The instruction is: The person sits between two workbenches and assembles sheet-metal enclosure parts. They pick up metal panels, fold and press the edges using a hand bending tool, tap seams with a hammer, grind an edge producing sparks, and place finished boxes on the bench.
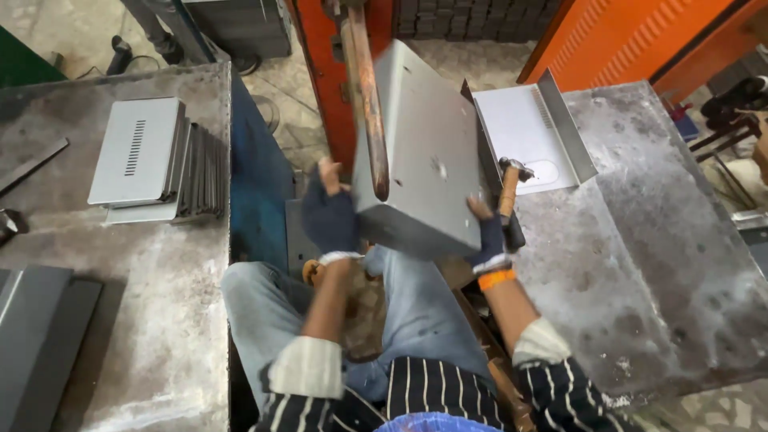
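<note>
A grey sheet-metal box cover [420,152] is held tilted in front of me over my lap. My left hand [330,214], in a dark fingerless glove, grips its lower left corner. My right hand [485,232], gloved the same way with an orange wristband, grips its lower right edge. A rusty lever handle [366,104] of the orange press crosses in front of the cover. A hammer [509,196] with a wooden handle lies just right of my right hand.
A stack of grey vented covers [152,156] rests on the left steel table [112,272]. Another bent panel [532,132] lies on the right steel table [640,232]. Dark metal sheets [36,336] sit bottom left. The orange press frame [328,72] stands ahead.
</note>
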